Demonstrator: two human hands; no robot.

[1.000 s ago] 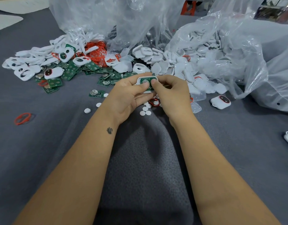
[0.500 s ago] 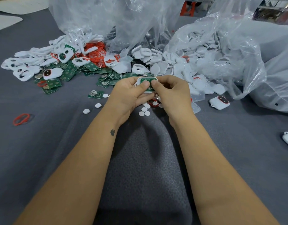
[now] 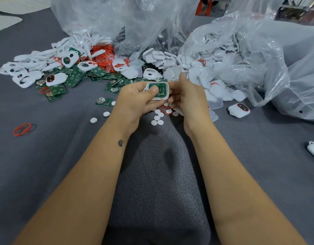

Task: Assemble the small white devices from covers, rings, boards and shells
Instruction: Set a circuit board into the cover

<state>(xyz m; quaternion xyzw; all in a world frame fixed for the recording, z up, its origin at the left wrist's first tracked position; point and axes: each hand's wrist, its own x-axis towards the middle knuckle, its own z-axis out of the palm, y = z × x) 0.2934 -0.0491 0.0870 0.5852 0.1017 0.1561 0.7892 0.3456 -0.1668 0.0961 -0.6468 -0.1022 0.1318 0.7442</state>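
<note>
Left hand (image 3: 135, 99) grips one white shell (image 3: 157, 90) with a green board (image 3: 160, 90) seated inside, thumb pressing the board face. Right hand (image 3: 187, 96) beside it, fingers loosely spread, fingertips touching the shell's right edge. Below: one red ring (image 3: 166, 110), about nine white discs (image 3: 157, 118). Two finished devices (image 3: 239, 110) visible. Heaped parts beyond, uncountable.

Grey felt-covered table (image 3: 46, 174), crumpled clear plastic bags (image 3: 258, 55), orange stool (image 3: 204, 7) behind.
</note>
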